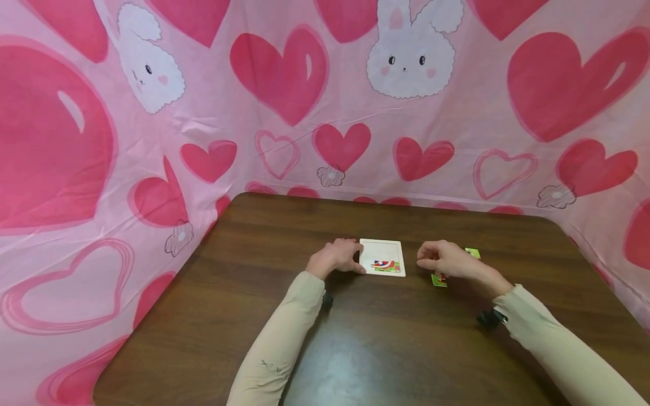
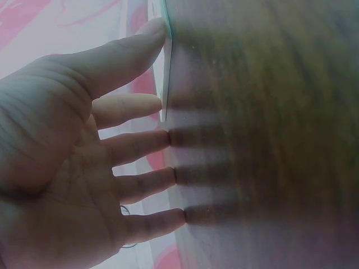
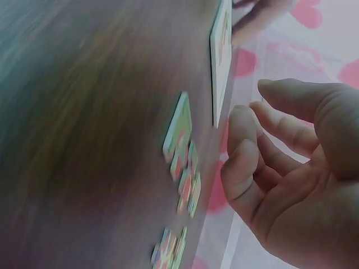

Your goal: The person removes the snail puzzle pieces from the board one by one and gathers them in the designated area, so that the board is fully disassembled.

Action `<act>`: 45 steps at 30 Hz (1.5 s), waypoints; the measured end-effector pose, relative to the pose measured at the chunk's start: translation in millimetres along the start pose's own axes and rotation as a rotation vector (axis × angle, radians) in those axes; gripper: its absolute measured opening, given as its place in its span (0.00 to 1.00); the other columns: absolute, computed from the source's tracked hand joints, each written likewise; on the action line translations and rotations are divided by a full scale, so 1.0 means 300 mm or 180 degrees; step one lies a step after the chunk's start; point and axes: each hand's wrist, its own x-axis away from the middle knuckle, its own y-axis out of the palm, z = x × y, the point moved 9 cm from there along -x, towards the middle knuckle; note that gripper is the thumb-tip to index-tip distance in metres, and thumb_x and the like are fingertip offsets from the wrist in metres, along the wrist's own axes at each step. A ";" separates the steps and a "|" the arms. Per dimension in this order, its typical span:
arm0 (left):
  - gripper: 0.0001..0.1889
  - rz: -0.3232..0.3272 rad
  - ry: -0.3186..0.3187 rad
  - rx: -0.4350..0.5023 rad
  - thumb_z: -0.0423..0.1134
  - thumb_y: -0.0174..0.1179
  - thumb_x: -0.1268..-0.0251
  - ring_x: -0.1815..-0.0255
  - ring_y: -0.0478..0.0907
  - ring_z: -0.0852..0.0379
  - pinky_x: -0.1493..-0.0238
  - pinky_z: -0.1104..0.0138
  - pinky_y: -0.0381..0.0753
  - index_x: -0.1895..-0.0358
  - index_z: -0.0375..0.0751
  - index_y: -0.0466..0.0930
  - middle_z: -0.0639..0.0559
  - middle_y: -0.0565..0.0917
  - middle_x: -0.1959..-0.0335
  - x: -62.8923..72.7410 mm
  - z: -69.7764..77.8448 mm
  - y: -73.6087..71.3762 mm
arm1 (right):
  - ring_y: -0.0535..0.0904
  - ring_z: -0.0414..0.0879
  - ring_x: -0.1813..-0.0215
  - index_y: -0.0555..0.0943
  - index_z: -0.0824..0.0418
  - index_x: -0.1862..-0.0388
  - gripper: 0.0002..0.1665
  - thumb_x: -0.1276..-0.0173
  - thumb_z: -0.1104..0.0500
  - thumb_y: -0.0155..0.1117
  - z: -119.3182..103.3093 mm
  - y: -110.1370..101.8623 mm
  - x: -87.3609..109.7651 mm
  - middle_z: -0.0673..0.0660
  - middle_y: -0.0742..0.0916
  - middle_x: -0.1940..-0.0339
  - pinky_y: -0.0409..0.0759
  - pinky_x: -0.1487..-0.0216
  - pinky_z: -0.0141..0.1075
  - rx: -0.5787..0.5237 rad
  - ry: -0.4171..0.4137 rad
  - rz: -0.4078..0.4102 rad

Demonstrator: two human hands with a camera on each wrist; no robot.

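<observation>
A white puzzle tray (image 1: pixel 378 249) lies flat on the table, with joined colourful puzzle pieces (image 1: pixel 387 266) in its lower right part. Beside the tray's left edge is my left hand (image 1: pixel 335 256), its thumb and index fingertip touching the rim and the other fingertips resting on the table. To the right of the tray, my right hand (image 1: pixel 447 259) hovers over the table. Its fingers are loosely bent, and nothing shows between them in the right wrist view. Below that hand lie a green puzzle piece (image 3: pixel 178 126) and several small patterned pieces (image 3: pixel 189 182).
One green piece (image 1: pixel 473 253) lies behind the right wrist, and another green-and-red piece (image 1: pixel 439 280) in front of the hand. The brown wooden table (image 1: pixel 355 349) ends at a pink fabric backdrop (image 1: pixel 350 84) printed with hearts and rabbits.
</observation>
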 end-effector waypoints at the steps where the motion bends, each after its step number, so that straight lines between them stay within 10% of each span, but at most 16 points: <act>1: 0.30 0.0003 0.0008 -0.0005 0.59 0.65 0.41 0.28 0.65 0.45 0.30 0.44 0.64 0.36 0.53 0.73 0.50 0.65 0.25 0.000 0.001 0.000 | 0.78 0.46 0.79 0.79 0.59 0.61 0.07 0.32 0.57 0.65 -0.010 0.005 -0.008 0.54 0.84 0.73 0.76 0.79 0.34 0.0012 -0.0015 0.0005; 45: 0.33 -0.0058 -0.0005 0.0080 0.58 0.65 0.40 0.26 0.62 0.44 0.28 0.43 0.61 0.33 0.52 0.71 0.49 0.63 0.23 0.002 -0.001 -0.003 | 0.73 0.38 0.77 0.81 0.60 0.62 0.10 0.40 0.59 0.71 -0.141 0.165 -0.183 0.48 0.82 0.78 0.70 0.73 0.32 0.0482 -0.0268 -0.0207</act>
